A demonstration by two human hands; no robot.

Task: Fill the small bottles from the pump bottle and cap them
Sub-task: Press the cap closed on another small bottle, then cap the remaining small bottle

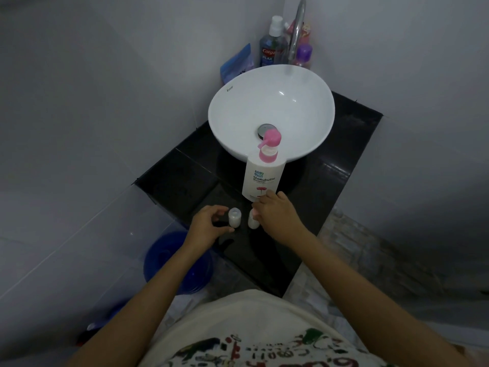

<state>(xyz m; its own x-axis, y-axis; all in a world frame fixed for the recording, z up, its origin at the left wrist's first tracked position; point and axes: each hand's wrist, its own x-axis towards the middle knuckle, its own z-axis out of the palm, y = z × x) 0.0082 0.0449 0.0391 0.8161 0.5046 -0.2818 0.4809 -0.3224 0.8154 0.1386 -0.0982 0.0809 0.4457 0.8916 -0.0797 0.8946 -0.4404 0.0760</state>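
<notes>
A tall white pump bottle (262, 181) with a pink pump head (270, 143) stands on the black counter (325, 181), just in front of the basin. Two small white bottles stand side by side near the counter's front edge. The left small bottle (234, 218) stands free, its top uncovered. My left hand (209, 225) is beside it on the left, fingers curled apart around nothing. My right hand (276, 213) reaches in from the right, fingertips closed over the top of the right small bottle (252, 222), hiding its top. No loose caps are visible.
A white bowl basin (270, 107) with a chrome tap (297, 30) fills the counter behind. A mouthwash bottle (272, 46), a purple-capped bottle (303, 55) and a blue pouch (238, 63) stand at the back wall. A blue bucket (174, 260) sits on the floor, left.
</notes>
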